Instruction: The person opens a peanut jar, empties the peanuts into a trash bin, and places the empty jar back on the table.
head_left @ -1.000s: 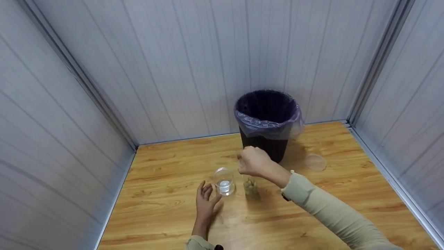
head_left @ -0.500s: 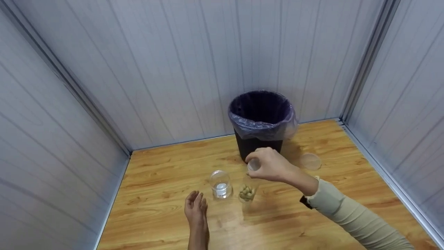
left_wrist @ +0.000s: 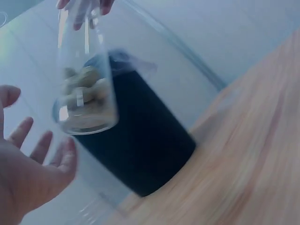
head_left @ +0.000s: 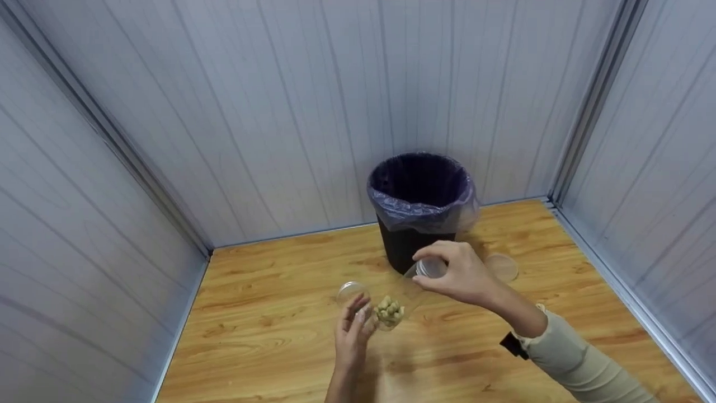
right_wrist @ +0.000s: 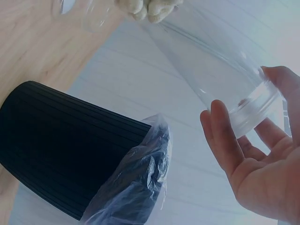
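Note:
My right hand (head_left: 467,280) grips a clear jar (right_wrist: 201,56) round its ridged mouth end, fingers on one side and thumb on the other. The jar is raised and slants, its base toward the left hand. Pale, lumpy nut-like pieces (left_wrist: 86,89) lie heaped at its bottom. Just beside that base, my left hand (left_wrist: 33,173) has its fingers spread and loosely bent, with nothing held. In the head view a round clear container (head_left: 348,290) stands behind the left hand's fingers, partly hidden by them.
Behind the jar stands a black waste bin (head_left: 400,246) lined with a purple-tinted bag (head_left: 414,215). A flat translucent disc (head_left: 502,267) lies on the wooden tabletop (head_left: 251,336) right of the bin. Pale panel walls (head_left: 291,112) enclose the back and both sides.
The right hand, first over the jar's top, has raised and tilted it, moving right. My left hand drew back from the round container, then came forward and right toward the jar's base.

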The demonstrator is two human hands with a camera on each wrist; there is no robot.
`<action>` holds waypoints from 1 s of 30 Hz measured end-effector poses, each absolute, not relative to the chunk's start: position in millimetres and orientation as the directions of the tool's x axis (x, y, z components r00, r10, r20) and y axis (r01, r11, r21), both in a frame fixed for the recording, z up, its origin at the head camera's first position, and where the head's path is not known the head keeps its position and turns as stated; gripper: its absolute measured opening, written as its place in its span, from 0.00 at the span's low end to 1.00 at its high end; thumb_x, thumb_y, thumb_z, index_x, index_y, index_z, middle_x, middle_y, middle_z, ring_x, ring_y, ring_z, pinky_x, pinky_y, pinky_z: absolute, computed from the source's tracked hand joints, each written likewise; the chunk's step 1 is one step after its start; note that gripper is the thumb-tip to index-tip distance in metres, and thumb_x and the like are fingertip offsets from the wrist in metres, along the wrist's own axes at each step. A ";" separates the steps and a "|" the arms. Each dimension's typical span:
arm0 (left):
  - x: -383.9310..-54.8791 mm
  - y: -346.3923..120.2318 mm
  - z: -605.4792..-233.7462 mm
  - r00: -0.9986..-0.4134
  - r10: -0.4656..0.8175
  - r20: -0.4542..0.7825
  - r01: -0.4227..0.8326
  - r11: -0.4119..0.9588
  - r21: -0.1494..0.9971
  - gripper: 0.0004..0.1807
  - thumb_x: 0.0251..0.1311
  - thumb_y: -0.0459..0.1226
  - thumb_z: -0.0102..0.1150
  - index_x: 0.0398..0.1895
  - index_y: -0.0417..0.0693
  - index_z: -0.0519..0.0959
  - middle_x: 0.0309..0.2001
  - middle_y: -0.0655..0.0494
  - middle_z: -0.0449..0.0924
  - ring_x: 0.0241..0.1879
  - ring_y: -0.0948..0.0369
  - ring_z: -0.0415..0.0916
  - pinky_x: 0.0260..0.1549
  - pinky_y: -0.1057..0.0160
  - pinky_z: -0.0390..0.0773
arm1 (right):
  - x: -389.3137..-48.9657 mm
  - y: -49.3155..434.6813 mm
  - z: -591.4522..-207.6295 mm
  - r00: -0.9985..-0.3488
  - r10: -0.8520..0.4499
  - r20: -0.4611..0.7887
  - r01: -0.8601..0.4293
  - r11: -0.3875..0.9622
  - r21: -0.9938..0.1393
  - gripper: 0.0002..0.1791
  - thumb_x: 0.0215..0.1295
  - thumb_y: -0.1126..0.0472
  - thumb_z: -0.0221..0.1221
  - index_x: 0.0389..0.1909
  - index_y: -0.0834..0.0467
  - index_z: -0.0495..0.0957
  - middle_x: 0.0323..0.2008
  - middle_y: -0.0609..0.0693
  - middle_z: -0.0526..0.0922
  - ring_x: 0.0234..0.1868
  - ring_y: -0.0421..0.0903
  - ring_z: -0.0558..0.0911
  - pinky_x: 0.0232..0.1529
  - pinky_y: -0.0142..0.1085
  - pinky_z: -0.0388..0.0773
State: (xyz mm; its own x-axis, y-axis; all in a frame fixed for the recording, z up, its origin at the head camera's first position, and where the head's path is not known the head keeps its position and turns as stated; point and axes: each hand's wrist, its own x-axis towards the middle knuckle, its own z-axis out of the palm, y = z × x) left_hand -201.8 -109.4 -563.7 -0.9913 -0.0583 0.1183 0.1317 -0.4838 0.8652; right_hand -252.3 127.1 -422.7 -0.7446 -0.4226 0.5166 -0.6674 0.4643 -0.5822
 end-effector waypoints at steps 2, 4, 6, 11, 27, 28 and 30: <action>-200.1 -104.8 -565.3 -0.997 0.047 0.063 0.026 -0.556 0.831 0.29 0.75 0.40 0.41 0.70 0.30 0.54 0.65 0.31 0.56 0.58 0.44 0.70 0.52 0.46 0.75 | -248.9 129.3 -424.3 -0.756 -0.395 0.522 -0.655 0.466 -0.595 0.15 0.51 0.55 0.73 0.41 0.49 0.85 0.39 0.44 0.84 0.38 0.43 0.81 0.32 0.42 0.80; -199.2 -101.9 -568.2 -0.991 0.134 0.018 -0.067 -0.608 0.791 0.32 0.75 0.46 0.39 0.73 0.36 0.52 0.69 0.31 0.49 0.58 0.42 0.70 0.52 0.43 0.74 | -246.6 131.3 -426.4 -0.762 -0.375 0.528 -0.647 0.473 -0.597 0.15 0.51 0.55 0.73 0.41 0.49 0.85 0.39 0.43 0.84 0.38 0.42 0.81 0.32 0.40 0.80; -198.6 -99.2 -571.3 -0.982 0.185 -0.028 -0.141 -0.635 0.760 0.33 0.75 0.47 0.40 0.74 0.39 0.50 0.70 0.33 0.49 0.56 0.41 0.71 0.53 0.42 0.74 | -244.7 133.6 -429.3 -0.766 -0.362 0.532 -0.642 0.484 -0.594 0.15 0.51 0.54 0.73 0.41 0.49 0.85 0.39 0.42 0.84 0.39 0.40 0.81 0.33 0.37 0.79; -200.4 -92.9 -577.0 -0.970 0.214 -0.117 -0.235 -0.688 0.687 0.33 0.71 0.43 0.51 0.72 0.38 0.54 0.64 0.37 0.62 0.53 0.42 0.74 0.51 0.48 0.76 | -240.0 141.5 -433.2 -0.793 -0.286 0.538 -0.605 0.475 -0.639 0.15 0.49 0.56 0.74 0.40 0.48 0.85 0.40 0.40 0.83 0.38 0.39 0.80 0.32 0.34 0.78; -206.5 -96.4 -578.8 -0.968 0.251 0.020 -0.204 -0.828 0.522 0.17 0.68 0.34 0.56 0.58 0.44 0.70 0.59 0.44 0.70 0.56 0.51 0.74 0.63 0.53 0.65 | -236.1 159.1 -435.0 -0.802 -0.375 0.464 -0.585 0.340 -0.736 0.27 0.54 0.58 0.72 0.57 0.53 0.78 0.53 0.48 0.80 0.44 0.46 0.81 0.37 0.41 0.82; -206.4 -96.9 -579.3 -0.969 0.245 0.020 -0.199 -0.829 0.522 0.17 0.68 0.34 0.56 0.58 0.44 0.70 0.58 0.44 0.71 0.55 0.51 0.74 0.62 0.53 0.66 | -235.8 159.9 -435.1 -0.817 -0.373 0.440 -0.563 0.352 -0.748 0.29 0.55 0.57 0.72 0.60 0.52 0.76 0.55 0.49 0.78 0.47 0.47 0.80 0.39 0.42 0.81; -206.2 -97.9 -580.1 -0.970 0.240 0.026 -0.191 -0.829 0.526 0.16 0.69 0.33 0.54 0.58 0.44 0.69 0.58 0.44 0.72 0.55 0.51 0.75 0.62 0.53 0.66 | -234.5 160.5 -433.7 -0.848 -0.354 0.395 -0.518 0.397 -0.757 0.32 0.59 0.54 0.68 0.65 0.53 0.72 0.59 0.50 0.76 0.50 0.47 0.80 0.42 0.44 0.81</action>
